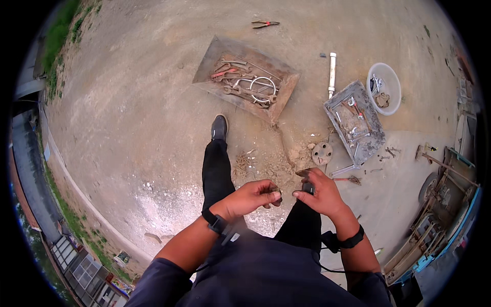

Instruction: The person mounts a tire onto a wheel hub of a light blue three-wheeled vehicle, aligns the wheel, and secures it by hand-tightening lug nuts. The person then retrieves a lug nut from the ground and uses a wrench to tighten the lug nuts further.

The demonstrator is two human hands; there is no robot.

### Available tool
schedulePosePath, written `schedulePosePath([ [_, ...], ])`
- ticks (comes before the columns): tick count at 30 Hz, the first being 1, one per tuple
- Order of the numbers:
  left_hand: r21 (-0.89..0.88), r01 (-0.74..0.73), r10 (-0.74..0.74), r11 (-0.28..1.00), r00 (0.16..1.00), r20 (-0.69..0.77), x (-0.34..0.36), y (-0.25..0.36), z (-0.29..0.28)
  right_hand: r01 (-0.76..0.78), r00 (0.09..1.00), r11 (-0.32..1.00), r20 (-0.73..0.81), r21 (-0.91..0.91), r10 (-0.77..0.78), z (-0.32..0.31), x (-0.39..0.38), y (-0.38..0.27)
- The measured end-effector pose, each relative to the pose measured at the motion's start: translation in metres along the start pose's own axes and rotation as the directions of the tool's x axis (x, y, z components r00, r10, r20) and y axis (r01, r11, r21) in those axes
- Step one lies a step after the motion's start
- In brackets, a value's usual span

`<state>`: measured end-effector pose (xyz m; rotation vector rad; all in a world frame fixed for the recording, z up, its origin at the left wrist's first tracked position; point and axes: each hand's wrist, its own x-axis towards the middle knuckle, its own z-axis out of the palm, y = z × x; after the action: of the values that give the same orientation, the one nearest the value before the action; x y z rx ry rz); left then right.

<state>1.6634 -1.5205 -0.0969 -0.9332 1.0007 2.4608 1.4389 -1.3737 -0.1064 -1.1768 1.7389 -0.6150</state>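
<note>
My left hand (255,197) hangs over the ground between my legs, its fingers curled and the thumb pressed against them. Whatever it may pinch is too small to make out. To its right, my right hand (324,193) has its thumb apart from its fingers, which look dark and dirty at the tips; I see nothing held between them. Below the hands lies a patch of loose dirt (279,166). Beyond it, a rusty metal tray (286,97) holds several wrenches (240,91) and a metal ring (263,78). A round metal disc with holes (321,153) lies near my right hand.
A grey tray (372,134) with tools and a white plastic tub (398,92) stand at right. Nearby lie a white tube (332,71) and a red-handled tool (349,179). Pliers (265,24) lie at the far side. A blue-edged cart (434,230) stands far right.
</note>
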Motion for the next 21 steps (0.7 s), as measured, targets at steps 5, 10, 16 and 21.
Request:
schedulePosePath([
  [5, -0.001, 0.03, -0.03, 1.0, 0.994, -0.101, 0.076, -0.01, -0.132, -0.252, 0.965, 0.967, -0.077, -0.032, 0.249, 0.082, 0.126, 0.08],
  [10, -0.062, 0.086, -0.097, 0.994, 0.973, -0.208, 0.125, -0.021, -0.196, -0.275, 0.954, 0.945, -0.174, -0.176, 0.245, 0.142, 0.263, 0.144],
  [16, -0.166, 0.077, -0.118, 0.983, 0.96, -0.254, 0.147, -0.015, -0.233, -0.359, 0.926, 0.853, -0.261, -0.378, 0.274, 0.199, 0.393, 0.202],
  [21, -0.241, 0.024, -0.092, 0.97, 0.957, -0.276, 0.139, 0.021, -0.265, -0.431, 0.902, 0.799, -0.222, -0.419, 0.37, 0.231, 0.455, 0.227],
])
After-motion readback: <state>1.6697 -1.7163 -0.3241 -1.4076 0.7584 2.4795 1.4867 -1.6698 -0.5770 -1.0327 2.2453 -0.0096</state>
